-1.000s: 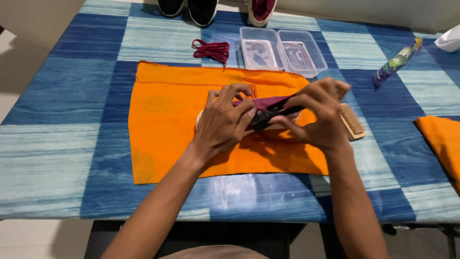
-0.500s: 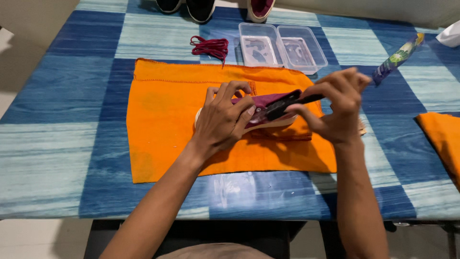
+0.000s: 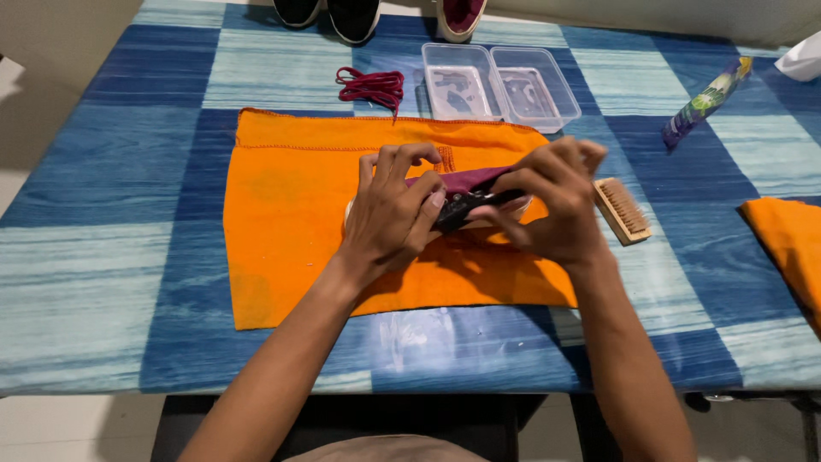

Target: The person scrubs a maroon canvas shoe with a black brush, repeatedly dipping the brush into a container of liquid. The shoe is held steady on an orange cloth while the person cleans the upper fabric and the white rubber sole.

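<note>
A maroon shoe [image 3: 466,181] with a pale sole lies on an orange cloth [image 3: 291,205] spread on the table. My left hand [image 3: 389,218] grips the shoe from its left side, fingers curled over the top. My right hand [image 3: 547,201] covers the shoe's right end and pinches a dark piece [image 3: 457,208] at the shoe's opening; I cannot tell whether that piece is an insole or a tongue. Most of the shoe is hidden under both hands.
A wooden brush [image 3: 623,210] lies right of the cloth. Coiled maroon laces [image 3: 370,85] and two clear plastic trays [image 3: 500,83] sit behind it. Further shoes [image 3: 355,13] stand at the far edge. A second orange cloth [image 3: 791,248] and a slim colourful tube [image 3: 705,101] lie at right.
My right hand had lifted the dark piece up and rightward half a second ago; now it is back down against the shoe's opening. The brush, hidden before, shows again.
</note>
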